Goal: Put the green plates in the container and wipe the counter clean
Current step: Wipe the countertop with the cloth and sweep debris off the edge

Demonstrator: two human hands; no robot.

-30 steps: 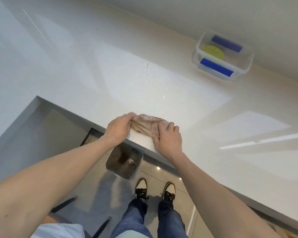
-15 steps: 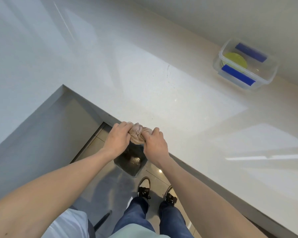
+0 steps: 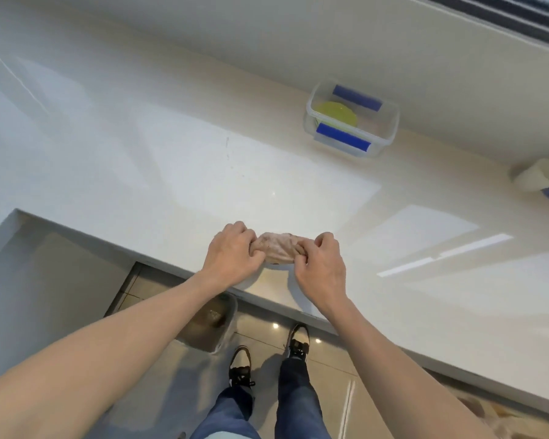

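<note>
While both hands bunch the cloth [image 3: 279,248] at the near edge of the worktop [image 3: 140,172], the step in hand looks like wringing or refolding before another wiping pass. Left hand [image 3: 232,253]: fingers curled tight on the cloth's left end. Right hand [image 3: 319,264]: fingers curled tight on its right end. Cloth stretched short between them, just above the worktop surface; contact with the surface cannot be told.

Judgement on doing it well: keep the cloth over the worktop edge or the bin [image 3: 210,324] on the floor below, so that crumbs fall there and not back on the wiped area. Refold to a clean face, lay it flat, then pull in overlapping strokes toward the edge. A faint dark streak [image 3: 227,147] on the far middle of the worktop probably still needs a pass.

Plates: green plates [image 3: 335,114] lie inside the clear container [image 3: 390,122], far right by the wall, well apart from the hands. That part of the task appears done.

Count:
- cloth, 1
- container, 1, with 2 blue clips
- green plates, a stack; number cannot be told
- bin, 1
- a pale roll-like object [image 3: 539,175] at the right edge, 1, not identified
</note>
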